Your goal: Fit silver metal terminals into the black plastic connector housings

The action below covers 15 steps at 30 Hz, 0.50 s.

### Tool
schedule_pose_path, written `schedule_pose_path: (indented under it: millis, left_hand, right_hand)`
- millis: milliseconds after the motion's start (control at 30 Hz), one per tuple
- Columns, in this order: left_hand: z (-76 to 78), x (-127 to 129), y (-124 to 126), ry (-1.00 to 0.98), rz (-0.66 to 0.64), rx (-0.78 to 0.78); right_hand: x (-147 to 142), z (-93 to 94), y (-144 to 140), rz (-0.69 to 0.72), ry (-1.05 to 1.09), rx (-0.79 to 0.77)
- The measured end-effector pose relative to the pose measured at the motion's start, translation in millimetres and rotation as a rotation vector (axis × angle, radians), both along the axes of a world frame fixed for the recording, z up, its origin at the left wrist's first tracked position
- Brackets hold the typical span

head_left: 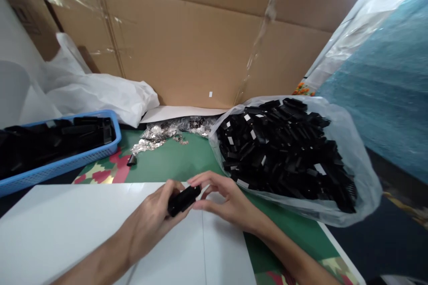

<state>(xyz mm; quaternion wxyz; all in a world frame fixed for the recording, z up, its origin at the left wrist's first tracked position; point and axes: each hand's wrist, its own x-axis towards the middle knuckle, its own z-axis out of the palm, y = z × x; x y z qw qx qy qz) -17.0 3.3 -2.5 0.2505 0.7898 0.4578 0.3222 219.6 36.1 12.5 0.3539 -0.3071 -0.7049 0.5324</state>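
A small black plastic part point(183, 200), long and boxy, is held above the white board point(83, 222). My left hand point(163, 202) is closed around its near left end. The thumb and fingers of my right hand point(220, 196) pinch its far right end. Whether anything small sits between the right fingertips and the part is hidden. Small shiny metal pieces point(150, 139) lie in a loose pile beyond my hands, spilling from a clear bag.
On the right, a clear plastic bag point(364, 178) holds many black parts, some with white labels. A blue basket point(63, 164) of black parts stands at the left. A small dark cone-shaped piece point(131, 160) lies near it. Cardboard point(187, 49) walls the back.
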Motion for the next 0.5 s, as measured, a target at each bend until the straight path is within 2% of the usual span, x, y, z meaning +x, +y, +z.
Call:
schedule_pose_path:
  millis: [67,133,200,300,367,400,500]
  left_hand:
    - [-1.9,-1.8,0.4,-0.078,0.034,-0.128]
    - [-5.9,-4.8,2.6,-0.105,0.035,-0.171]
    - [-11.3,-7.7,5.7,-0.088,0.016,-0.16]
    - [-16.2,-9.2,11.0,-0.03,0.03,-0.04]
    - [-13.6,-9.9,16.8,0.019,0.078,0.041]
    - [-9.9,-11.7,21.3,0.032,0.112,0.07]
    - [11.4,-29.1,42.5,0.061,0.222,0.143]
  right_hand:
    - [4.4,3.0,0.6,-0.001,-0.045,-0.009]
    - [8.3,6.7,-0.1,-0.058,-0.085,0.042]
    - [12.5,12.2,-0.2,-0.12,-0.105,0.13]
    - [27.7,28.9,6.5,-0.217,-0.154,0.295]
    - [49.4,47.5,17.5,-0.394,-0.214,0.434]
    - [64.1,58.3,24.5,-0.527,-0.239,0.513]
    - [118.5,89.6,45.3,-0.91,-0.332,0.728]
